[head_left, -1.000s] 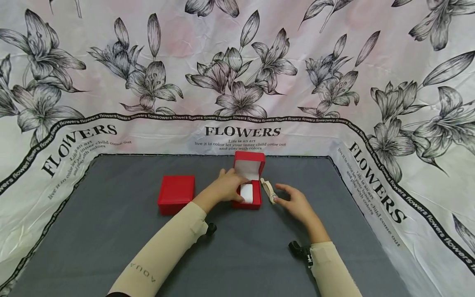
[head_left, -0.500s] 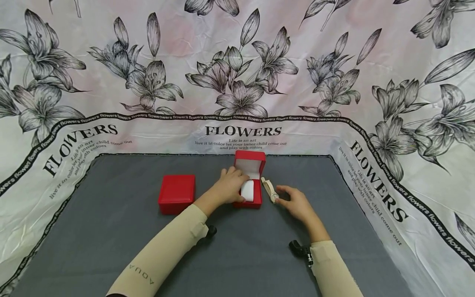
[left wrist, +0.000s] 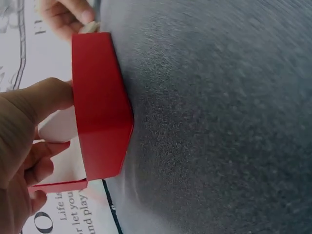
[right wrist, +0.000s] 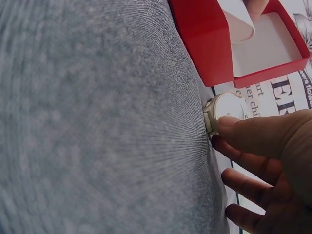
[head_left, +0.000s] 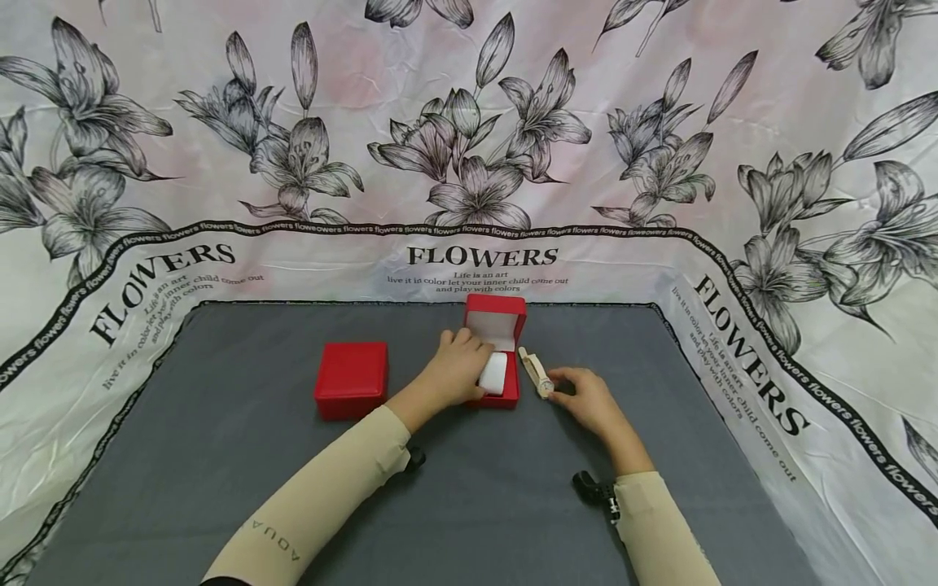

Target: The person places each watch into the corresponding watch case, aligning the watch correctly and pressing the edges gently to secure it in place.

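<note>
An open red box (head_left: 506,402), its lid raised at the back, stands a little right of the middle in the head view. My left hand (head_left: 456,366) reaches over its left side. Thumb and fingers hold the white watch cushion (head_left: 494,374), which sits tilted and partly raised in the box; the right wrist view shows the cushion (right wrist: 239,22) above the box wall. Just right of the box lies a pale-strapped wristwatch (head_left: 537,374). My right hand (head_left: 586,399) pinches its near end, with the thumb on the round watch face (right wrist: 230,106).
A second red box (head_left: 352,381), closed, stands to the left of the open one. Grey cloth (head_left: 469,505) covers the tabletop. Behind it rises a floral-printed sheet (head_left: 469,146) with lettering along its lower band.
The white cushion has tilted and shifted slightly to the right under my left hand. My right hand stays at the watch, which has turned slightly so its face shows more.
</note>
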`<action>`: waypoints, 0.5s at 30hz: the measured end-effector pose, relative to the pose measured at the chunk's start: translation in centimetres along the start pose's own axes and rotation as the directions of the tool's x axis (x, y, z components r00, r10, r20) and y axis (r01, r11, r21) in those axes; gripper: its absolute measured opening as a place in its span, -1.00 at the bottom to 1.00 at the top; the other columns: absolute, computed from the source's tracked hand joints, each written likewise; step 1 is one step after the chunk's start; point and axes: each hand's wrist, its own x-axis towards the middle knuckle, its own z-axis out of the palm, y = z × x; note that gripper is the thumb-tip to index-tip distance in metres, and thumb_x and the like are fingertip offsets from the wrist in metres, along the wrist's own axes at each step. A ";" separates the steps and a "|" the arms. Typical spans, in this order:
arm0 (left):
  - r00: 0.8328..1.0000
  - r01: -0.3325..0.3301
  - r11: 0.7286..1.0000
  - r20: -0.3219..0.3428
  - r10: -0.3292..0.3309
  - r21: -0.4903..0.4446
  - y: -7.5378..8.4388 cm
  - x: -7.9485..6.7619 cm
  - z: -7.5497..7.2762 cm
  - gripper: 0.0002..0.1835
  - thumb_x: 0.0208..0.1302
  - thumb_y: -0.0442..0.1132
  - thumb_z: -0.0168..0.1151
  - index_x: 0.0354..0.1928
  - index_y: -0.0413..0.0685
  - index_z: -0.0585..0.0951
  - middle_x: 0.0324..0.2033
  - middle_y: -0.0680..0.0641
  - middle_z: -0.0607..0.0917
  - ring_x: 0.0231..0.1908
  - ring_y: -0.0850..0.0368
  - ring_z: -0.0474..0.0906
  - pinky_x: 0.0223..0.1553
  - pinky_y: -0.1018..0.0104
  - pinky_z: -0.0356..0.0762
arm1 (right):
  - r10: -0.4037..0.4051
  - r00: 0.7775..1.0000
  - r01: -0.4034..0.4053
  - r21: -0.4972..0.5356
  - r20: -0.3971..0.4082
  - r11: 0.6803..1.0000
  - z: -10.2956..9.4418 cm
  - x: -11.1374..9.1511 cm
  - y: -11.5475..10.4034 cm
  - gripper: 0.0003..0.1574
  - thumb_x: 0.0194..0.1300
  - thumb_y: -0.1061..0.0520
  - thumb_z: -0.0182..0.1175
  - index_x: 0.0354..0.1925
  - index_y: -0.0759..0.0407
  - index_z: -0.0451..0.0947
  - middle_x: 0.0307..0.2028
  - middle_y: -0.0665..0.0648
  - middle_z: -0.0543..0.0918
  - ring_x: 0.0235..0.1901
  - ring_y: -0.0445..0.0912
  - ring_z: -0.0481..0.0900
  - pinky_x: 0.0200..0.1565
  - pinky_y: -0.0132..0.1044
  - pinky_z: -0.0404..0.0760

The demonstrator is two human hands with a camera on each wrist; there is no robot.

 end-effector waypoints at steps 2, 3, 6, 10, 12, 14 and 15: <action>1.000 -0.014 0.999 -0.026 0.015 0.047 0.1 -0.1 0.1 -0.21 0.06 0.22 0.54 0.26 -0.01 0.53 0.05 -0.03 0.66 0.03 0.02 0.36 0.04 0.00 0.22 | -0.001 1.000 0.001 -0.003 0.002 1.000 0.0 0.0 0.0 -0.61 0.23 0.15 0.46 0.03 0.21 0.72 -0.18 0.15 0.76 -0.02 0.14 0.61 0.15 0.17 0.46; 0.999 -0.016 0.998 -0.037 0.018 0.061 0.2 -0.2 0.2 -0.22 0.05 0.22 0.54 0.24 -0.01 0.54 0.03 -0.02 0.66 0.02 0.02 0.36 0.04 0.00 0.22 | 0.002 1.000 -0.002 -0.001 0.002 1.000 0.0 -0.1 0.0 -0.63 0.23 0.15 0.46 0.01 0.20 0.73 -0.19 0.14 0.75 -0.02 0.14 0.60 0.15 0.16 0.47; 0.998 -0.005 0.998 -0.068 0.009 0.067 0.3 -0.6 0.3 -0.25 0.04 0.22 0.55 0.19 0.00 0.54 0.01 -0.01 0.66 0.01 0.03 0.36 0.04 0.00 0.20 | 0.024 1.000 -0.024 0.024 0.009 0.999 0.0 -0.1 0.0 -0.68 0.24 0.12 0.46 -0.04 0.17 0.76 -0.19 0.12 0.74 -0.03 0.10 0.60 0.13 0.13 0.48; 0.993 -0.007 0.999 -0.114 0.012 0.050 0.4 -1.0 0.3 -0.27 0.05 0.19 0.56 0.18 -0.01 0.54 0.01 -0.02 0.67 0.01 0.02 0.37 0.07 -0.03 0.20 | 0.046 0.999 -0.046 0.042 0.011 0.998 0.1 -0.2 0.0 -0.69 0.24 0.08 0.47 -0.04 0.12 0.77 -0.21 0.09 0.73 -0.07 0.05 0.59 0.08 0.08 0.50; 0.991 -0.006 0.999 -0.135 0.013 0.051 0.4 -1.1 0.4 -0.27 0.06 0.18 0.55 0.18 -0.01 0.53 0.02 -0.02 0.67 0.02 0.02 0.37 0.09 -0.04 0.20 | 0.048 0.999 -0.048 0.050 0.008 0.998 0.2 -0.1 -0.1 -0.68 0.24 0.06 0.48 -0.04 0.10 0.78 -0.22 0.07 0.73 -0.10 0.01 0.59 0.05 0.04 0.51; 0.989 -0.003 0.999 -0.147 0.011 0.050 0.5 -1.2 0.5 -0.27 0.06 0.18 0.55 0.18 0.00 0.52 0.02 -0.01 0.66 0.04 0.02 0.37 0.11 -0.05 0.19 | 0.045 0.999 -0.045 0.052 0.005 0.998 0.2 -0.2 -0.1 -0.67 0.24 0.06 0.48 -0.03 0.10 0.77 -0.23 0.07 0.74 -0.13 -0.01 0.61 0.01 0.02 0.53; 0.988 -0.001 0.999 -0.152 0.008 0.047 0.5 -1.2 0.6 -0.28 0.05 0.18 0.55 0.18 0.00 0.52 0.02 0.00 0.66 0.04 0.02 0.37 0.12 -0.05 0.18 | 0.044 0.999 -0.044 0.055 0.004 0.998 0.2 -0.2 -0.1 -0.66 0.23 0.07 0.48 -0.03 0.11 0.77 -0.22 0.07 0.74 -0.14 -0.02 0.62 0.01 0.02 0.54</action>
